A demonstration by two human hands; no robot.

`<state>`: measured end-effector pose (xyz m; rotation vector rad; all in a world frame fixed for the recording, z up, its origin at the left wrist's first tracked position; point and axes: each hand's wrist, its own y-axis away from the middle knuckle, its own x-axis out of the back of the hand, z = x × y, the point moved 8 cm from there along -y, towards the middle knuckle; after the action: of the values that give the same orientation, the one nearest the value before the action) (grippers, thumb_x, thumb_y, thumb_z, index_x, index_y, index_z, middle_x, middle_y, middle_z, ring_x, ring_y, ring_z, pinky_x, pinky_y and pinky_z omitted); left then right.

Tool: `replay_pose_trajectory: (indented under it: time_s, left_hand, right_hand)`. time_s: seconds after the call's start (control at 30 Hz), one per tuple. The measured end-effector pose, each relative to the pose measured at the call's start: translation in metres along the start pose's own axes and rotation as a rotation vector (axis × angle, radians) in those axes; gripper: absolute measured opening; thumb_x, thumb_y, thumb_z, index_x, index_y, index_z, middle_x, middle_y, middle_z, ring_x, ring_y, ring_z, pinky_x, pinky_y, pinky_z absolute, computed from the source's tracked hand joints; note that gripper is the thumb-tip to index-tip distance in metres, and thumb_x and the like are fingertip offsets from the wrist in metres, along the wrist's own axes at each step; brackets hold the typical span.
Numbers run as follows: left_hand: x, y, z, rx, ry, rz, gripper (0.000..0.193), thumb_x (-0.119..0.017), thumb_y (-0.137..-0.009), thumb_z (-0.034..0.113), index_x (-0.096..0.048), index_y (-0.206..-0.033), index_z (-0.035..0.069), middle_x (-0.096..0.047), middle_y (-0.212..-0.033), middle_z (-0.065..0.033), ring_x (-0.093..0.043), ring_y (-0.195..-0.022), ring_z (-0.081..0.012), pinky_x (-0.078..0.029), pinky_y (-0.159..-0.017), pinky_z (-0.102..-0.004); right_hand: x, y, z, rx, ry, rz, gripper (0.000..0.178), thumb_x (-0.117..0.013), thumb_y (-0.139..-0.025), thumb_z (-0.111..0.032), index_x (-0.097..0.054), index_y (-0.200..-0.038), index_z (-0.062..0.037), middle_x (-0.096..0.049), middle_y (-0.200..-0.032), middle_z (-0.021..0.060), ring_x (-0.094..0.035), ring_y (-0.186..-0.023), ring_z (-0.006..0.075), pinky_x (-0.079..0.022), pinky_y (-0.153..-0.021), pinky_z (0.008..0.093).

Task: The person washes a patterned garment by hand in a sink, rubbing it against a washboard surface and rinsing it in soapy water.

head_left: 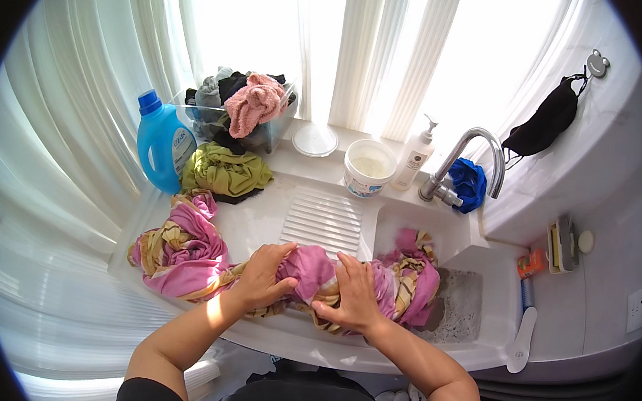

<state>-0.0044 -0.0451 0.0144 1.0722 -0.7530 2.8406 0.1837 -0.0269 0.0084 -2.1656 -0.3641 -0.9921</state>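
Pink-and-yellow striped cloth (188,254) lies wet and bunched across the front of a white laundry sink (475,348), one heap on the left of the ribbed washboard (325,220), its middle under both hands, and its other end hanging into the basin of grey water (460,306) on the right. White curtains (79,106) fill the back and left, bright with daylight.

On the counter behind the washboard stands a clear tub (266,132) piled with clothes, a pink towel (253,105) on top. Beside it is a blue detergent bottle (158,142), and an olive-green garment (225,170) lies crumpled just in front of the tub. Farther right are a white bucket (369,168), a white pump bottle (415,159) and a curved metal tap (475,156) with a blue cloth (469,183) behind it. A black face mask (546,124) hangs on the wall hook. A white-handled brush (522,341) rests on the sink's right rim. Nothing lies between the hands and the cloth.

Left hand (262,275) is curled around a twisted fold of the cloth, its grip closed on it. Right hand (355,294) presses down on the cloth just beside it, fingers bent over the fabric and holding it.
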Motion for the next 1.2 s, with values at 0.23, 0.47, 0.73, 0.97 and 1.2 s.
replay_pose_trajectory:
  time_s: [0.23,0.47,0.73,0.97,1.2]
  left_hand:
    - [-0.054,-0.030,-0.042,0.277,-0.433,-0.035,0.034,-0.061,-0.090,0.036,-0.068,-0.075,0.006,-0.066,-0.085,-0.0128,-0.061,-0.087,-0.0316,-0.046,-0.075,-0.0454]
    - [-0.053,-0.083,-0.073,0.205,-0.519,0.065,0.034,-0.055,-0.095,0.032,-0.067,-0.083,0.004,-0.069,-0.089,-0.0187,-0.064,-0.083,-0.0378,-0.049,-0.072,-0.0481]
    - [-0.053,0.052,0.050,-0.438,-0.278,0.118,0.020,-0.065,-0.082,0.028,-0.060,-0.075,0.010,-0.063,-0.088,-0.0062,-0.060,-0.087,-0.0277,-0.044,-0.083,-0.0440]
    - [-0.062,-0.110,-0.073,0.230,-0.628,0.187,0.045,-0.057,-0.087,0.052,-0.069,-0.095,0.009,-0.067,-0.092,-0.0112,-0.062,-0.094,-0.0337,-0.043,-0.089,-0.0539]
    - [-0.011,0.019,0.048,-0.245,-0.419,0.005,0.061,-0.071,-0.074,0.062,-0.068,-0.108,0.012,-0.060,-0.097,-0.0060,-0.057,-0.093,-0.0267,-0.034,-0.095,-0.0456]
  right_hand:
    - [-0.073,-0.030,0.032,-0.205,0.030,-0.132,0.033,-0.059,-0.080,-0.036,-0.063,-0.083,-0.0036,-0.062,-0.082,0.0144,-0.058,-0.087,0.0325,-0.043,-0.079,0.0457]
    - [-0.080,-0.084,0.080,-0.469,0.139,-0.212,0.038,-0.056,-0.088,-0.040,-0.067,-0.112,-0.0129,-0.065,-0.115,0.0143,-0.057,-0.112,0.0337,-0.040,-0.092,0.0554]
    - [-0.026,0.037,-0.017,0.180,0.040,0.070,0.033,-0.062,-0.083,-0.037,-0.067,-0.104,-0.0113,-0.064,-0.098,0.0051,-0.060,-0.096,0.0258,-0.036,-0.097,0.0475]
    - [-0.067,-0.076,0.105,-0.505,0.525,0.102,0.032,-0.056,-0.090,-0.031,-0.066,-0.113,-0.0109,-0.066,-0.104,0.0116,-0.060,-0.103,0.0300,-0.040,-0.090,0.0514]
    - [0.007,0.028,-0.027,0.046,0.116,0.014,0.065,-0.068,-0.071,-0.061,-0.063,-0.121,-0.0204,-0.055,-0.115,0.0104,-0.051,-0.114,0.0317,-0.032,-0.097,0.0555]
